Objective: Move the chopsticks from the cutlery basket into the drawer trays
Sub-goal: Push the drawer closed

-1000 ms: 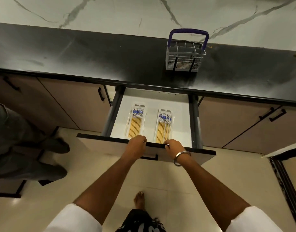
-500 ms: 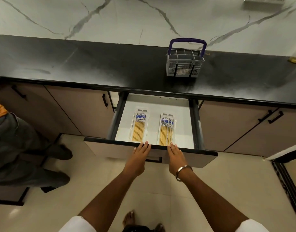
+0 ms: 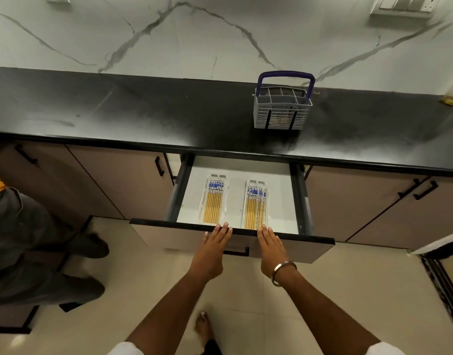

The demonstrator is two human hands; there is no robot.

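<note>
View from a head cam looking down at a kitchen counter w/ an open drawer (image 3: 279, 201) at centre. Both hands lie flat against the drawer front (image 3: 169, 237), prob. to push it shut. The left hand (image 3: 212, 248) has fingers straight and together, tips on the front's top edge, holding nothing. The right hand (image 3: 271, 248), at 3 o'clock of the left and just beside it, is the same: straight fingers, nothing gripped. It wears a metal bangle (image 3: 284, 272) at the wrist.

Inside the drawer sit two narrow white trays, side by side but apart. The left tray (image 3: 213, 201) and the right tray (image 3: 256, 204) each hold chopsticks (image 3: 212, 208) laid lengthwise in a neat row: slim yellow sticks w/ blue-and-white patterned tops pointing to 12 o'clock. The drawer floor is smooth, pale.

At 12 o'clock of the drawer, on the glossy black countertop (image 3: 117, 116), stands the cutlery basket (image 3: 281, 111): white plastic grid walls, divided compartments, arched blue handle. Its compartments look empty from above; something tan shows faintly thru the lower grid, can't tell what. So the move looks done or nearly so.

Wall behind is white marble w/ grey veins. At 9 o'clock, another person's legs (image 3: 36, 239) in dark trousers.
</note>
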